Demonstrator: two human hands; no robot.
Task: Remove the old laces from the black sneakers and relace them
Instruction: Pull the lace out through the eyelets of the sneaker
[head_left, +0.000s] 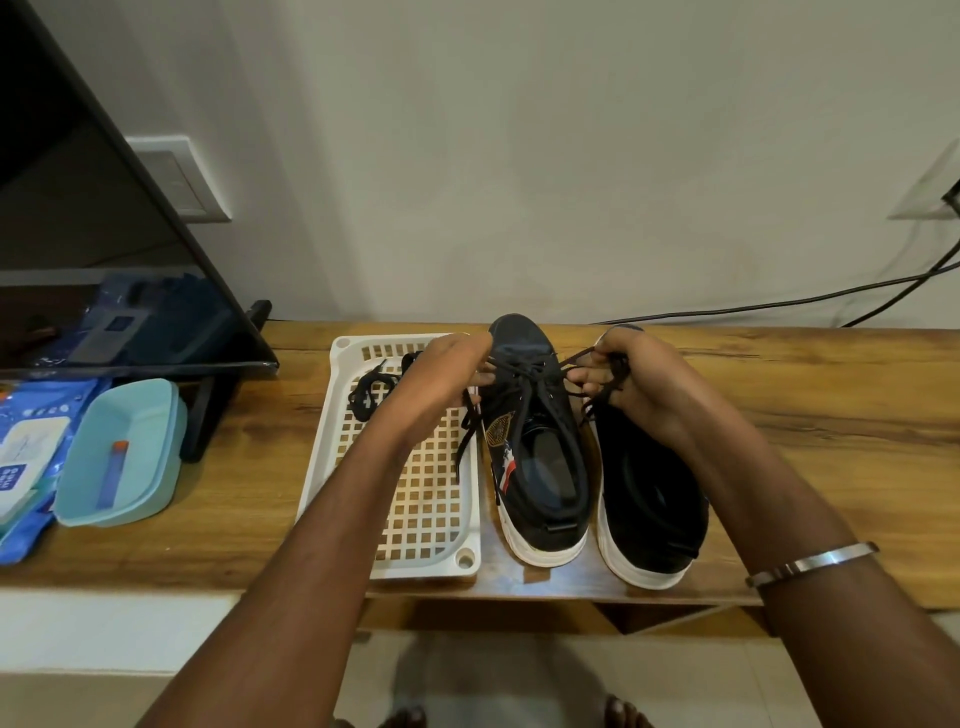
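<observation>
- two black sneakers are sitting side by side on the wooden table (779, 395), toes pointing at the wall, heels toward the person.
- taking the white lattice tray (415, 493) as our landmark: the left sneaker (535, 452) is standing just beside the tray's right edge, and the right sneaker (649, 493) is standing one further out, just beside the first.
- the left hand (436, 384) is hovering over the tray's far right corner, fingers curled, pinching one end of the black lace (524, 371) that is crossing the left sneaker's eyelets.
- the right hand (634, 374) is working on the far side of the left sneaker from the tray, above the toe of the right sneaker, fingers curled around the other lace end and drawing it taut.
- a loose tail of that lace is hanging down from the left hand along the tray's right rim.
- inside the tray, at its far end, a bundled black lace (371, 387) is lying on the lattice, partly hidden by the left wrist.
- a metal bangle (810, 564) is sitting on the right forearm.
- well left of the tray, a pale blue tub (124, 452) is holding a blue tube with an orange cap (111, 475).
- further left of the tray, blue wipe packs (31, 452) are lying, with a dark screen (78, 234) standing behind them.
</observation>
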